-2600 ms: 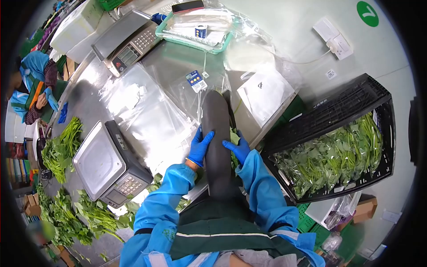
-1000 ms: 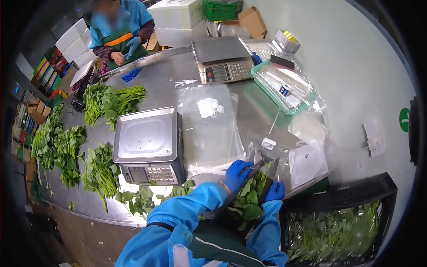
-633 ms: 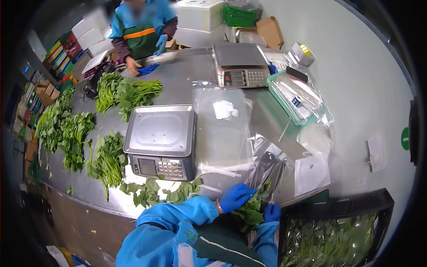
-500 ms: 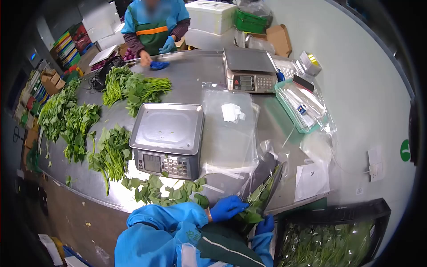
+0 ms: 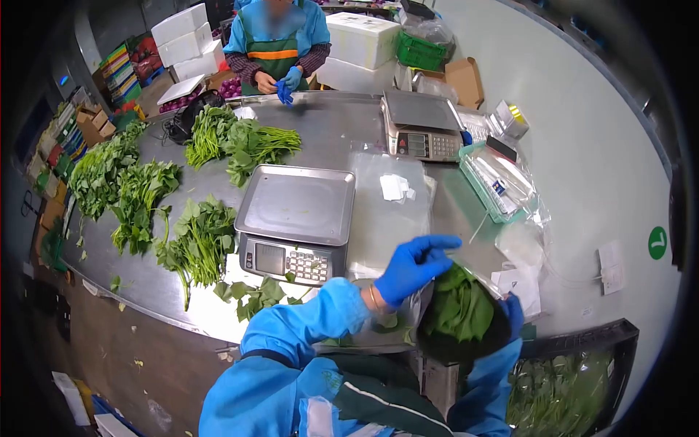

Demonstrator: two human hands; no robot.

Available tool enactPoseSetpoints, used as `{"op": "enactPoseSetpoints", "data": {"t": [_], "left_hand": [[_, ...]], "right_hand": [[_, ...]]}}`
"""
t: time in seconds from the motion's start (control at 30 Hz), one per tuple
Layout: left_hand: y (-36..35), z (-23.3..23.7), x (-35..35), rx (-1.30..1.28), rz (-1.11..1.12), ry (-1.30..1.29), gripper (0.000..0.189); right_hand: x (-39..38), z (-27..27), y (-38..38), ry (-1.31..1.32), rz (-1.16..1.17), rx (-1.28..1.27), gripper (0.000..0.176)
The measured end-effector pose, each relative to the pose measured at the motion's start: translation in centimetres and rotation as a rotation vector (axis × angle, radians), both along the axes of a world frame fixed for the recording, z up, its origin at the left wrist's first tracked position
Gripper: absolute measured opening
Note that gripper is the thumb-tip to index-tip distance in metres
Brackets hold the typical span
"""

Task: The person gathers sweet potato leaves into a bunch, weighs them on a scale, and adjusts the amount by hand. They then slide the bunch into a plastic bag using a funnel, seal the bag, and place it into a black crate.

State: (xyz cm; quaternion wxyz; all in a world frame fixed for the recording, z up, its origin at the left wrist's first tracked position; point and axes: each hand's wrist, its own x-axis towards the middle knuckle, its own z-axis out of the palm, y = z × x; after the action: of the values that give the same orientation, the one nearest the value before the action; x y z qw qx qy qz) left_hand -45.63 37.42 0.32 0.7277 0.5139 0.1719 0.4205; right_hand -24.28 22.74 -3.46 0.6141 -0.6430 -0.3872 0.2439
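Leafy greens (image 5: pixel 460 304) sit in a clear and dark plastic bag in front of my body. My right hand (image 5: pixel 514 315), in a blue glove, grips the bag's right side. Above the bag's left side is my left hand (image 5: pixel 415 269), also blue-gloved, its fingers stretched to the right and apart. A silver scale (image 5: pixel 295 204) stands left of it with a bare pan, and loose leaves (image 5: pixel 255 297) lie by its front edge. Flat clear bags (image 5: pixel 389 218) are behind my left hand, with white labels (image 5: pixel 395 188) on top.
Bunches of greens (image 5: pixel 200 240) cover the table's left part. A second scale (image 5: pixel 419 124) and a green basket (image 5: pixel 495 182) stand at the back right. A black crate (image 5: pixel 626 342) of packed greens is at lower right. Across the table, a co-worker (image 5: pixel 277 44) handles a blue glove.
The bag of greens has risen and turned toward me, with both hands higher. My left hand has opened off the leaves. The co-worker has lifted the blue glove from the table.
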Motion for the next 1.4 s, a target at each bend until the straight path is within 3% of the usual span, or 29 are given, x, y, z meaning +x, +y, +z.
{"op": "enactPoseSetpoints", "data": {"t": [0.1, 0.17, 0.2, 0.27, 0.33, 0.37, 0.4, 0.43, 0.5, 0.6, 0.63, 0.67, 0.7, 0.73, 0.8, 0.93, 1.0, 1.07, 1.1, 1.13, 1.17, 1.2, 1.23, 1.3, 1.33, 1.37, 1.4], "left_hand": [[0.7, 2.4, -2.2, 0.139, 0.01, 0.014, 0.034], [1.2, 4.2, -3.9, 0.046, -0.088, -0.094, 0.045], [2.2, 3.4, -5.0, 0.021, -0.202, -0.131, 0.068], [3.0, -0.5, -5.7, 0.17, -0.23, -0.224, 0.098], [1.5, -5.7, -7.3, 0.33, -0.355, -0.016, 0.118], [-0.1, -6.6, -7.4, 0.466, -0.358, 0.117, 0.118], [-1.5, -7.1, -7.7, 0.589, -0.357, 0.256, 0.118], [-2.4, -7.7, -7.3, 0.678, -0.282, 0.306, 0.115], [-2.4, -7.9, -6.5, 0.619, -0.235, 0.328, 0.115], [-1.7, -6.3, -6.7, 0.55, -0.163, 0.295, 0.112], [-1.6, -6.3, -6.9, 0.514, -0.18, 0.241, 0.112], [-1.5, -6.4, -7.1, 0.476, -0.198, 0.189, 0.111], [-1.1, -7.3, -7.2, 0.488, -0.185, 0.163, 0.111], [-1.2, -9.2, -7.1, 0.335, -0.222, 0.133, 0.111], [-1.5, -9.5, -6.7, 0.326, -0.201, 0.148, 0.111], [-2.2, -9.2, -6.2, 0.323, -0.283, 0.212, 0.112], [-2.2, -9.7, -6.0, 0.318, -0.313, 0.222, 0.117], [-2.0, -9.8, -6.1, 0.388, -0.165, 0.168, 0.122], [-2.0, -8.8, -6.2, 0.493, -0.097, 0.198, 0.126], [-2.0, -8.8, -6.0, 0.487, -0.105, 0.193, 0.126], [-2.4, -8.9, -5.8, 0.465, -0.124, 0.231, 0.126], [-2.8, -8.9, -5.4, 0.447, -0.143, 0.267, 0.126], [-3.5, -8.5, -4.9, 0.429, -0.096, 0.268, 0.117], [-3.6, -9.5, -3.3, 0.394, -0.04, 0.26, 0.105], [-3.6, -10.4, -2.2, 0.362, 0.025, 0.262, 0.094], [-3.4, -11.2, -0.8, 0.328, 0.113, 0.196, 0.061], [-3.3, -10.8, -0.5, 0.314, 0.097, 0.194, 0.061]], "right_hand": [[-1.8, 3.7, -0.6, -0.045, -0.034, -0.027, 0.01], [-4.9, 9.1, 0.7, 1.021, 0.154, 0.05, 0.013], [-4.6, 8.3, 0.8, 1.128, 0.157, 0.051, 0.013], [-1.7, 1.2, -0.3, 0.954, 0.026, 0.046, 0.013], [0.5, -5.0, -1.2, 0.783, -0.095, -0.007, 0.014], [0.6, -6.5, -1.3, 0.591, -0.062, -0.079, 0.013], [-0.5, -6.3, -1.3, 0.404, -0.029, -0.161, 0.012], [-1.1, -5.4, -1.7, 0.41, -0.034, -0.173, 0.012], [-4.0, 0.4, -0.5, -0.062, 0.016, -0.153, 0.007], [-2.4, 0.9, -0.7, 0.088, 0.046, -0.109, 0.002], [-1.9, 1.8, -1.5, 0.349, 0.074, -0.095, 0.018], [-3.0, 4.1, -1.7, 0.352, 0.072, -0.097, 0.018], [-5.0, 7.0, -1.5, -0.026, 0.143, 0.048, 0.029], [-6.5, 9.3, -1.4, -0.404, 0.209, 0.18, 0.039], [-7.4, 11.7, -1.9, -0.763, 0.288, 0.07, 0.054], [-8.4, 12.5, 0.2, -1.141, 0.535, 0.075, 0.039], [-7.9, 11.3, 0.4, -1.139, 0.555, 0.075, 0.034], [-7.7, 12.4, 0.5, -1.216, 0.577, 0.011, 0.024], [-7.5, 13.7, 0.4, -0.932, 0.485, 0.227, 0.018], [-8.2, 17.5, -0.3, -0.919, 0.271, 0.134, 0.01], [-7.5, 19.0, -1.2, -0.645, 0.026, 0.325, 0.023], [-5.1, 21.9, -3.1, -0.896, -0.457, 0.229, 0.027], [-2.9, 24.0, -3.2, -0.823, -0.73, 0.484, 0.03], [-4.0, 28.1, -4.0, -1.149, -0.802, 0.485, 0.033], [-2.4, 28.7, -4.6, -1.042, -0.85, 0.686, 0.026], [-1.0, 28.7, -5.7, -1.076, -0.975, 0.678, 0.03], [0.2, 28.5, -6.7, -1.112, -1.097, 0.669, 0.033]]}}
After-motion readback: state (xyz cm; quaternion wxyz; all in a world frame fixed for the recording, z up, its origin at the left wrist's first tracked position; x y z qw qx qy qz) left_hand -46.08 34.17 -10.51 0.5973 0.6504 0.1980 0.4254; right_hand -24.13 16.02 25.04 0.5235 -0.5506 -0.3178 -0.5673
